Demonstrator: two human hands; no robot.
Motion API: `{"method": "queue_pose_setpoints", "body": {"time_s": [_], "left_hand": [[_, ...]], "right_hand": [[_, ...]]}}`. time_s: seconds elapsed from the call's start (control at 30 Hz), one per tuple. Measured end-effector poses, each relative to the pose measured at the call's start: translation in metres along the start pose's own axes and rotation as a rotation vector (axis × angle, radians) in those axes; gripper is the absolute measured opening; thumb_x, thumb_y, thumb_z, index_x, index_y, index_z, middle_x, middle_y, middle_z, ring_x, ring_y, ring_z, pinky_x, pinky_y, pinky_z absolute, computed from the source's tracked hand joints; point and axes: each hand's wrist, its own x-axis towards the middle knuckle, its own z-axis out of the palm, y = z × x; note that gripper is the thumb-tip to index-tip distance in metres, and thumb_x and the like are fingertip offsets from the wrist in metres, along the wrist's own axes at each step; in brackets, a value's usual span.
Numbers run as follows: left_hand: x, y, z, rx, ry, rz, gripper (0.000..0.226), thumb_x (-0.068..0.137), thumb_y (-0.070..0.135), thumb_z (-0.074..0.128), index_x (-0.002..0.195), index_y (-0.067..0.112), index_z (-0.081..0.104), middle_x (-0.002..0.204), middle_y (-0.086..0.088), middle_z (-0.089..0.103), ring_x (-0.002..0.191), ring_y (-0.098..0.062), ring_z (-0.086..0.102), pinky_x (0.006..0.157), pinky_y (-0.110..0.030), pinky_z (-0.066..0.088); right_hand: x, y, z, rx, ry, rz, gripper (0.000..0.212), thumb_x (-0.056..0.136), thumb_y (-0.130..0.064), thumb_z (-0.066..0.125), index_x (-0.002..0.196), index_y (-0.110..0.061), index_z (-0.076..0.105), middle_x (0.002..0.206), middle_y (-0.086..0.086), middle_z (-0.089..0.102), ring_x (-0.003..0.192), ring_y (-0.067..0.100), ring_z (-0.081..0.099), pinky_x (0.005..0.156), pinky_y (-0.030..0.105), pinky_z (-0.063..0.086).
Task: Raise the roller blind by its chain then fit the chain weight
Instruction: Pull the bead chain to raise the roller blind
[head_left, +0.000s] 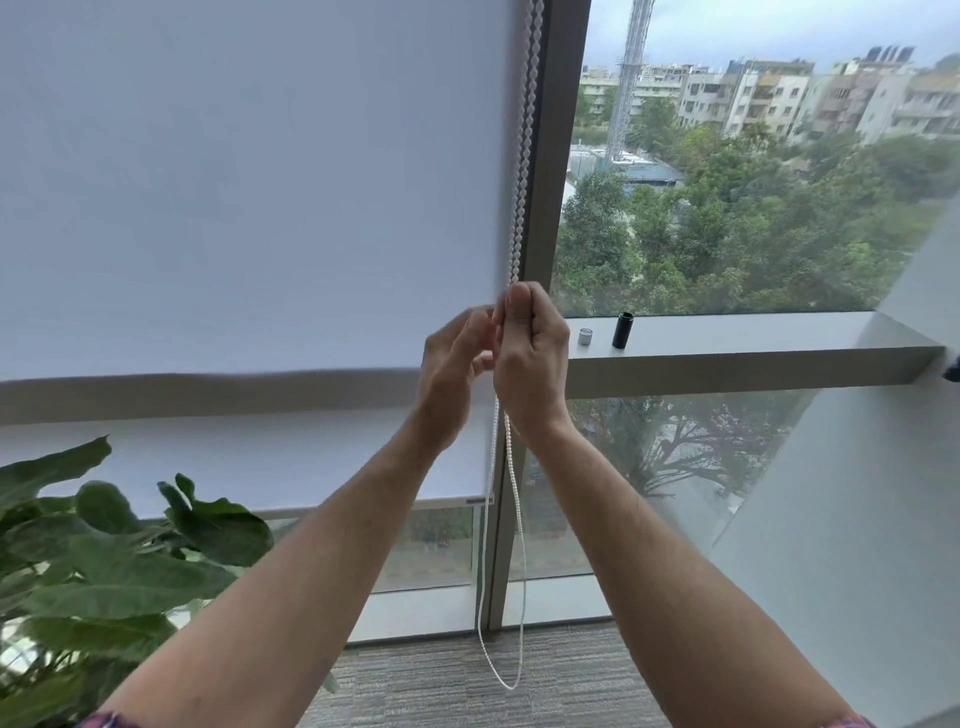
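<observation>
Hands together at blind (249, 208) edge: right hand (530, 348) clenched around bead chain (514, 519), left hand (452, 364) pinching it. Black weight (622, 330) and small cap (585, 337) upright on window ledge (727, 353), near its left end.

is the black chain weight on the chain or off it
Off. The black chain weight stands upright on the window ledge, apart from the bead chain, whose bottom loop hangs bare.

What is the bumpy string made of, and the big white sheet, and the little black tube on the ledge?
The bead chain looks like white plastic: tiny smooth round beads with a slight shine. The blind looks like matte woven fabric or vinyl; it glows softly with daylight and ripples a little at one fold. The black tube seems to be glossy plastic or painted metal, too small to tell which.
</observation>
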Motion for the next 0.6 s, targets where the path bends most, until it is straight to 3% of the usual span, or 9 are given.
{"method": "queue_pose_setpoints", "body": {"time_s": [0.1, 0.23, 0.37, 0.6], "left_hand": [[0.017, 0.021, 0.007, -0.037, 0.032, 0.07, 0.029, 0.094, 0.038, 0.049, 0.107, 0.022, 0.069, 0.098, -0.007, 0.068, 0.092, -0.022, 0.066, 0.078, -0.035, 0.053], [0.035, 0.038, 0.018, 0.02, 0.002, 0.095, 0.029, 0.101, 0.028, 0.045, 0.112, 0.008, 0.064, 0.095, -0.013, 0.068, 0.087, -0.03, 0.067, 0.078, -0.045, 0.053], [0.044, 0.038, 0.029, 0.142, -0.009, 0.111, 0.027, 0.104, 0.017, 0.044, 0.106, 0.001, 0.066, 0.081, -0.01, 0.068, 0.074, -0.026, 0.066, 0.069, -0.039, 0.051], [0.05, 0.038, 0.039, 0.153, 0.05, 0.155, 0.027, 0.104, 0.014, 0.044, 0.099, 0.0, 0.066, 0.062, -0.002, 0.055, 0.054, -0.013, 0.053, 0.053, -0.024, 0.045]], "right_hand": [[-0.012, 0.015, -0.004, -0.015, -0.027, 0.01, 0.038, 0.104, -0.011, 0.042, 0.078, -0.036, 0.054, 0.065, -0.023, 0.057, 0.058, -0.001, 0.048, 0.058, 0.018, 0.042], [-0.017, 0.024, -0.009, -0.053, -0.01, 0.025, 0.037, 0.102, -0.017, 0.04, 0.07, -0.034, 0.045, 0.059, -0.018, 0.048, 0.054, 0.002, 0.038, 0.054, 0.02, 0.032], [-0.016, 0.03, -0.015, -0.062, 0.001, 0.016, 0.042, 0.105, -0.016, 0.04, 0.068, -0.035, 0.042, 0.058, -0.018, 0.046, 0.054, 0.003, 0.036, 0.052, 0.025, 0.031], [-0.031, 0.042, -0.018, -0.12, -0.017, 0.017, 0.038, 0.106, -0.015, 0.04, 0.069, -0.025, 0.043, 0.06, -0.013, 0.042, 0.055, 0.01, 0.037, 0.052, 0.035, 0.032]]}}
